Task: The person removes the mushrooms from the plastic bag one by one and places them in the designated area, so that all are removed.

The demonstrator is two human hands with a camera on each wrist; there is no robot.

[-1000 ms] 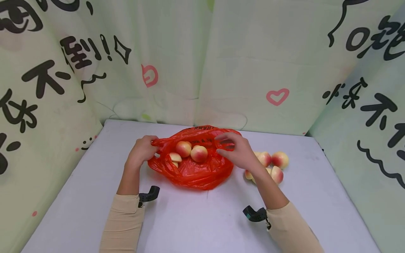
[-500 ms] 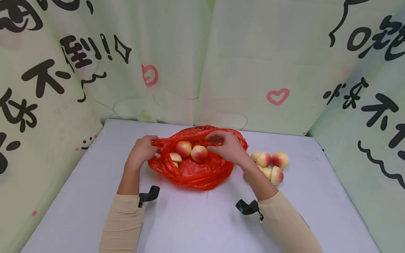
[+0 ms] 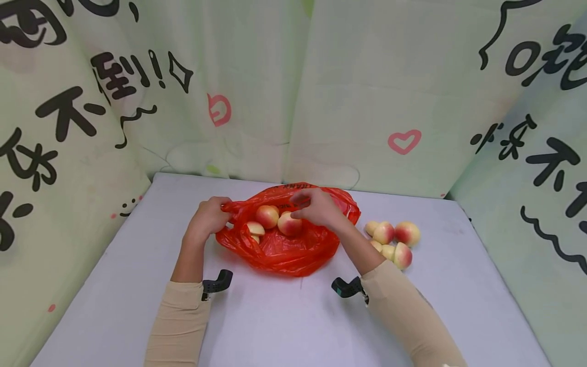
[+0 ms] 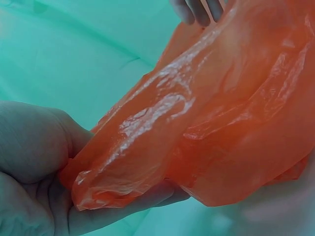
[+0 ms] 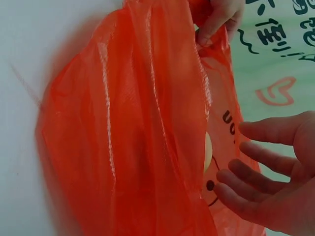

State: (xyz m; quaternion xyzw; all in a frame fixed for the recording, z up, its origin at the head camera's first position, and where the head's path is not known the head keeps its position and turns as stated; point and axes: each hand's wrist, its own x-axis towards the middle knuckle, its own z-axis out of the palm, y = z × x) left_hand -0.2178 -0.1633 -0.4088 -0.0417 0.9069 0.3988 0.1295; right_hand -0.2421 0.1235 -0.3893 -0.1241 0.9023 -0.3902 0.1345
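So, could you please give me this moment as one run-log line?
left hand: grips edge of red bag | right hand: empty, over bag's opening | fruit: some in bag, more on table

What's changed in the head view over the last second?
The right hand moved left across the opening of the red plastic bag. Nothing visibly taken hold of or let go. Unchanged: left hand gripping the bag's left edge, inside peaches, outside peaches.

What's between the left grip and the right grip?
In the head view: the red bag, mouth open, with two round red-yellow fruits showing inside.
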